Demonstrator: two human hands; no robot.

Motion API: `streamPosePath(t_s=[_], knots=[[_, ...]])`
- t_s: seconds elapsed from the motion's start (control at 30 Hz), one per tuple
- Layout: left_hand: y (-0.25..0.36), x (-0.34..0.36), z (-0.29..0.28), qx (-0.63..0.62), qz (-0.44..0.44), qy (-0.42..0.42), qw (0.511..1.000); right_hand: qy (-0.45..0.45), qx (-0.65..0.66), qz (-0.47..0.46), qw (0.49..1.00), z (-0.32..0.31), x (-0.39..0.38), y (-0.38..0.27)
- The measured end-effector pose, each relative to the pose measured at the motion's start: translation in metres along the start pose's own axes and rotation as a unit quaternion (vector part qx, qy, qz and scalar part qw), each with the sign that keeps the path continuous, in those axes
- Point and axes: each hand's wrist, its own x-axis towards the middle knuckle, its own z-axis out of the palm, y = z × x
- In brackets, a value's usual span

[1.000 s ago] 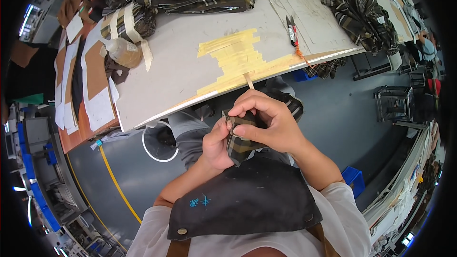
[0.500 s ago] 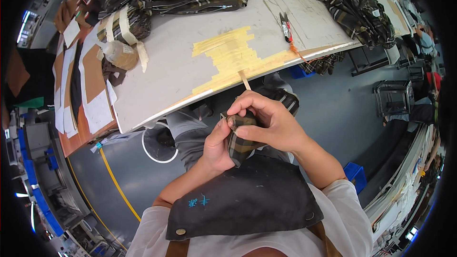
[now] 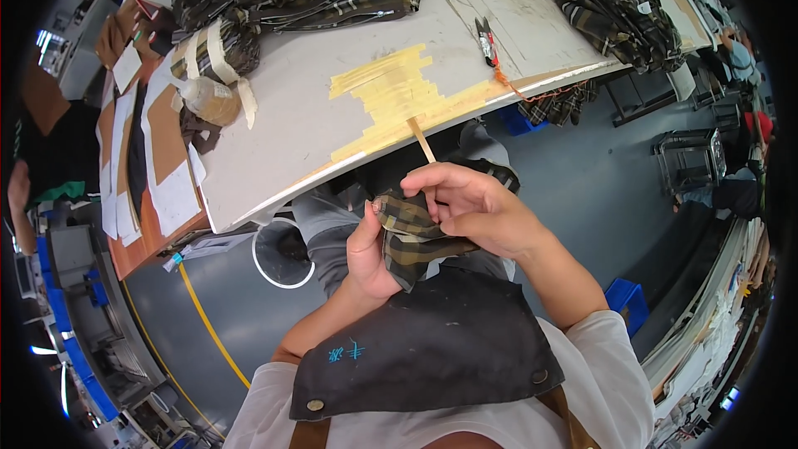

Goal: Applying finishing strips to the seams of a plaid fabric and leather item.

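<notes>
Two hands (image 3: 424,229) closed around plaid fabric (image 3: 414,231)

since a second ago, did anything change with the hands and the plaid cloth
Hardly anything. Both hands keep their grip on the plaid cloth: left hand beneath, right hand on top with the thin wooden stick. The view shifted slightly; the table and its yellow tape lie unchanged.
</notes>
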Motion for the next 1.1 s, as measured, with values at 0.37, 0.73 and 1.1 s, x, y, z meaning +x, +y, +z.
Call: streamPosePath(t_s=[0.37,0.73,1.1], knots=[[-0.002,-0.007,0.001,-0.03,-0.001,-0.024,0.999,0.135,-0.395,-0.23,0.879,0.028,-0.018,0.003],[0.0,-0.006,0.002,0.03,0.019,-0.01,0.999,0.14,-0.638,-0.441,0.615,0.027,-0.006,0.002],[0.008,-0.004,0.012,0.186,0.036,0.113,0.975,0.135,-0.641,-0.407,0.636,0.017,0.001,-0.004]])
